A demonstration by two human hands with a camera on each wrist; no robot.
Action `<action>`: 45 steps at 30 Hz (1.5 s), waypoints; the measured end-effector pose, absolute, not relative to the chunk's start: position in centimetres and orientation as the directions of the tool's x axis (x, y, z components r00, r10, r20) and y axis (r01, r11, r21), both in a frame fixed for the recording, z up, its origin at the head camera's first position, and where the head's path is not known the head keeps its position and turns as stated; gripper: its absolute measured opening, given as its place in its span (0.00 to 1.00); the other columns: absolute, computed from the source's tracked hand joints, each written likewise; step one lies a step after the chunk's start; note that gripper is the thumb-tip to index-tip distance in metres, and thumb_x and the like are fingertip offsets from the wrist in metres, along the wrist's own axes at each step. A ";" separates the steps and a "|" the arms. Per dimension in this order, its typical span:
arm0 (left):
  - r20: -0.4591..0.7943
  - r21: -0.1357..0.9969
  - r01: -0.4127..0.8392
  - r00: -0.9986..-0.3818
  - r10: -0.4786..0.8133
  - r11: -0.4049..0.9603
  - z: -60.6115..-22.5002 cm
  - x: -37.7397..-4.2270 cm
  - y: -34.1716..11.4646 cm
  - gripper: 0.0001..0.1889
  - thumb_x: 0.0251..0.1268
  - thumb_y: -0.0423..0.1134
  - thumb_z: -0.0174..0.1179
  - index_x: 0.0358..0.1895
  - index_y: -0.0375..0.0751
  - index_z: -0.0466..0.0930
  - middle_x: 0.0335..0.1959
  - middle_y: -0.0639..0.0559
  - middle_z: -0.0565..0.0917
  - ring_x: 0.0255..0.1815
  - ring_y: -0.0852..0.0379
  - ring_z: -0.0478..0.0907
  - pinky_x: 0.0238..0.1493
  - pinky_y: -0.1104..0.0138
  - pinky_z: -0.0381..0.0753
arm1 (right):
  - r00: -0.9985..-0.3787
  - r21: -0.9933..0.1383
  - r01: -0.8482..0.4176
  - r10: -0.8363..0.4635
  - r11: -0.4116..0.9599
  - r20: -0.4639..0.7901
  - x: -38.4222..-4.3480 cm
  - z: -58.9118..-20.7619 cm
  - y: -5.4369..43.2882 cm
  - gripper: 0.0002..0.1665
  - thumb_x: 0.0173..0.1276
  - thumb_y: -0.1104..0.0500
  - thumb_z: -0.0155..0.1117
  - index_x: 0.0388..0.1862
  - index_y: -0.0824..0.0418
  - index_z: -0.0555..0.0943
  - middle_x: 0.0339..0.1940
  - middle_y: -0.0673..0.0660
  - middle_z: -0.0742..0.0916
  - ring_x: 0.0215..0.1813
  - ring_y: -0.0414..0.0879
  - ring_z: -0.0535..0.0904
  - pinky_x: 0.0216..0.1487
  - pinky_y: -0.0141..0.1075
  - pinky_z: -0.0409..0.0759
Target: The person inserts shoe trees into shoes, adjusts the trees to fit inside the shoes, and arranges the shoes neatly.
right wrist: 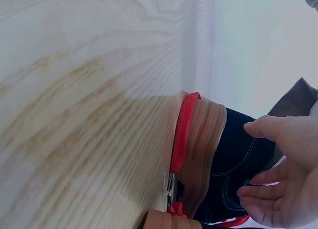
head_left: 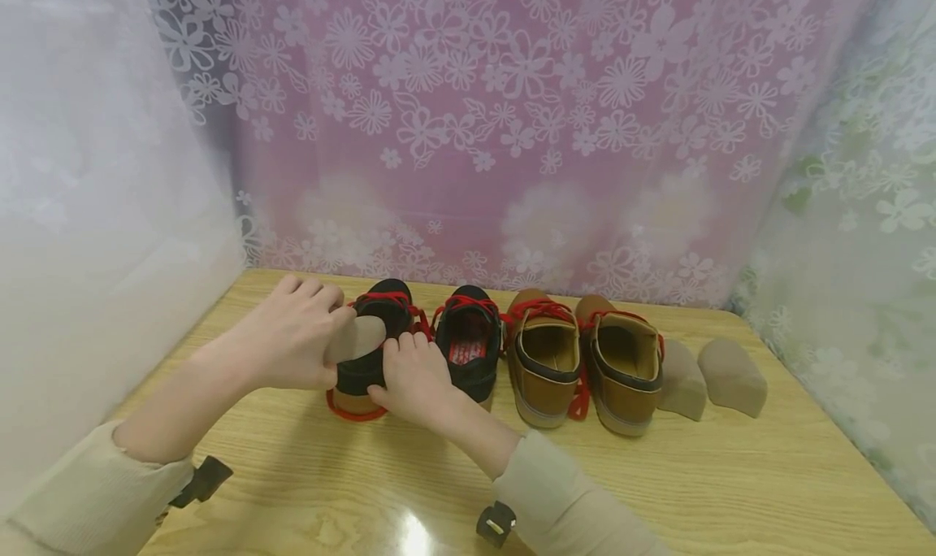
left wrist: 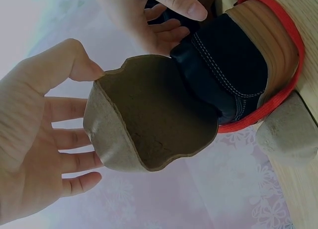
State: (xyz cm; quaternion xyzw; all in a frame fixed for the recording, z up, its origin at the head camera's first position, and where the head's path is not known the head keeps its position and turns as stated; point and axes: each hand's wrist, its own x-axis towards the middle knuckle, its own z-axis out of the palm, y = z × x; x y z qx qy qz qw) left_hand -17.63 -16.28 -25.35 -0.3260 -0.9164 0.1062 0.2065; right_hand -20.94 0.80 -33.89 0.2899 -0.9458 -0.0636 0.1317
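Note:
My left hand [head_left: 296, 336] pinches a grey-beige moulded-pulp shoe insert [head_left: 360, 336] by its edge, at the opening of the leftmost black shoe [head_left: 354, 377]. In the left wrist view the hollow side of the insert [left wrist: 149, 110] faces the camera, thumb on its rim and fingers along its outer wall. My right hand [head_left: 417, 377] is at that shoe's right side near the heel, its thumb and loosely bent fingers apart; firm contact cannot be made out. A red lace loops around the sole of this shoe [right wrist: 238, 159]. The second black shoe [head_left: 468, 349] stands just right of it.
Two brown shoes [head_left: 544, 369] with red laces stand to the right of the black pair. Two more pulp inserts [head_left: 734, 377] lie at the row's right end. Another insert [left wrist: 288, 132] rests on the wooden table [head_left: 658, 491] beside the leftmost shoe. A flowered curtain [head_left: 475, 133] hangs behind.

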 end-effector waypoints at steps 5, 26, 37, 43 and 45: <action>0.296 -0.329 0.552 -0.711 0.638 0.766 -25.5 -17.8 -16.1 0.21 0.31 0.48 0.65 0.34 0.41 0.78 0.33 0.48 0.74 0.37 0.46 0.70 0.38 0.55 0.64 | -0.795 0.187 -0.535 -0.566 0.824 0.219 -20.8 -34.0 0.9 0.32 0.57 0.35 0.61 0.41 0.62 0.74 0.33 0.55 0.77 0.33 0.47 0.70 0.32 0.33 0.71; 0.275 -0.323 0.561 -0.715 0.643 0.762 -25.0 -18.5 -15.8 0.19 0.31 0.45 0.65 0.32 0.41 0.77 0.32 0.48 0.75 0.36 0.45 0.72 0.36 0.58 0.63 | -0.792 0.178 -0.556 -0.583 0.812 0.182 -21.2 -33.7 1.3 0.32 0.60 0.34 0.57 0.48 0.59 0.75 0.39 0.51 0.78 0.39 0.46 0.70 0.38 0.36 0.70; 0.253 -0.293 0.561 -0.735 0.629 0.774 -25.0 -18.9 -15.8 0.19 0.33 0.45 0.65 0.35 0.41 0.78 0.34 0.47 0.75 0.37 0.45 0.71 0.37 0.57 0.62 | -0.791 0.176 -0.557 -0.582 0.812 0.187 -20.5 -33.4 1.3 0.31 0.61 0.35 0.56 0.48 0.60 0.75 0.40 0.52 0.78 0.40 0.46 0.70 0.37 0.37 0.68; 0.245 -0.285 0.549 -0.751 0.613 0.786 -25.0 -18.9 -15.8 0.21 0.33 0.46 0.65 0.36 0.41 0.78 0.35 0.47 0.75 0.38 0.45 0.71 0.38 0.57 0.62 | -0.787 0.193 -0.557 -0.588 0.808 0.188 -20.2 -33.4 1.3 0.32 0.62 0.35 0.55 0.51 0.60 0.75 0.42 0.52 0.79 0.41 0.47 0.70 0.39 0.38 0.69; 0.238 -0.278 0.547 -0.757 0.608 0.790 -25.0 -18.8 -15.8 0.22 0.33 0.46 0.65 0.37 0.41 0.78 0.36 0.47 0.75 0.39 0.45 0.70 0.38 0.58 0.62 | -0.785 0.188 -0.561 -0.590 0.806 0.188 -20.2 -33.4 1.3 0.32 0.62 0.35 0.55 0.51 0.60 0.75 0.42 0.52 0.79 0.41 0.47 0.70 0.38 0.38 0.69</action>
